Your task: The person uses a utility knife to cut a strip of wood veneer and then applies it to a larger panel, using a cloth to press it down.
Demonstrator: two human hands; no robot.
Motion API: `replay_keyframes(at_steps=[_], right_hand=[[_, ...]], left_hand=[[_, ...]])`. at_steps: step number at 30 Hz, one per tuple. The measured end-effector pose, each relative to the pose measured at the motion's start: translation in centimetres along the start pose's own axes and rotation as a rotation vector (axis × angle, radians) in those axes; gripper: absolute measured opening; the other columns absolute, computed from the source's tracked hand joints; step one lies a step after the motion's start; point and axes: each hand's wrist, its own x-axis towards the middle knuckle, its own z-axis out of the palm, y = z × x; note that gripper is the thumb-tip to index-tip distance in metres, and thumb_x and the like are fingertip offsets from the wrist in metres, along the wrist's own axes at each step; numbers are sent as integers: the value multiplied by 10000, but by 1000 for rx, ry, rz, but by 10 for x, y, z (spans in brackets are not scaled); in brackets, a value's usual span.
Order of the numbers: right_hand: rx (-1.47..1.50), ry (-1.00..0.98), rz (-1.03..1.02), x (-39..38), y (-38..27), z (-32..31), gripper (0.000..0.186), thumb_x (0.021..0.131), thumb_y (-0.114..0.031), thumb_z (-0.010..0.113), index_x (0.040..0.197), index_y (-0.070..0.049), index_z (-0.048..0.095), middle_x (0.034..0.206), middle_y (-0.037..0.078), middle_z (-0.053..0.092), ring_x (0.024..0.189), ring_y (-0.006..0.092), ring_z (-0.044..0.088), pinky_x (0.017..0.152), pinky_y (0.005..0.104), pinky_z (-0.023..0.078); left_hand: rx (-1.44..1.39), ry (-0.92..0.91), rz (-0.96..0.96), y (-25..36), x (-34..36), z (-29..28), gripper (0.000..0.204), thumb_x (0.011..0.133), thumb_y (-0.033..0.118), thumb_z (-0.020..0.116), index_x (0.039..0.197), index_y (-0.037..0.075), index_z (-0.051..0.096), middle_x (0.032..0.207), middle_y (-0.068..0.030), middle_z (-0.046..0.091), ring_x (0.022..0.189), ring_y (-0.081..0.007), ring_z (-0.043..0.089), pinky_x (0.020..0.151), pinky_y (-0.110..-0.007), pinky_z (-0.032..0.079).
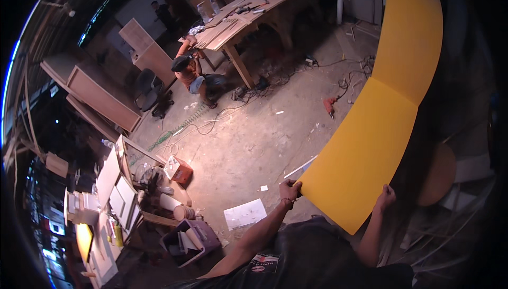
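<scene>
A long yellow sheet stretches from my body away to the upper right. A crease crosses it about halfway, and its far part bends up. My left hand pinches the near left corner, thumb on top. At the right edge, close to the near end, my right hand is closed around the sheet's border; some of its fingers are hidden. Beyond the sheet's left edge, a red power drill lies on the concrete floor with its cord.
A person crouches beside a long wooden workbench. A purple bin, a red box and a white paper are on the floor to the left. A green coiled hose and cables run across the floor. Wooden panels lean at far left.
</scene>
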Motion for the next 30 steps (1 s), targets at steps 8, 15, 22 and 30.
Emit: replay_keyframes(at_steps=[8,15,22,30], right_hand=[[-524,-9,-295,-24,-58,14,357,931,-122,696,1234,50,616,1173,217,649,1092,333,620,945,437,489],[-518,-304,-798,-115,-166,64,621,928,-228,715,1450,-25,446,1303,249,510,1282,441,454,1051,539,377],[-1209,-780,-600,-120,-184,54,469,964,-371,623,1316,-66,574,1171,184,531,1114,374,514,956,508,402],[-278,-900,-971,-183,-257,160,345,913,-284,684,1169,-57,642,1059,180,582,1028,387,557,894,497,448]], left_hand=[[185,-36,-3,-10,18,-3,262,835,183,812,947,-34,718,754,-158,736,613,-224,729,533,-345,570],[196,-6,33,-10,19,-3,249,839,190,805,907,-27,704,755,-154,734,600,-222,723,525,-351,564],[212,-48,100,-12,17,-7,248,874,189,777,912,-31,668,728,-148,715,571,-201,697,472,-329,539],[-39,-269,-148,-7,16,-27,503,904,355,787,1184,-35,635,873,-164,739,608,-216,704,475,-311,529]])
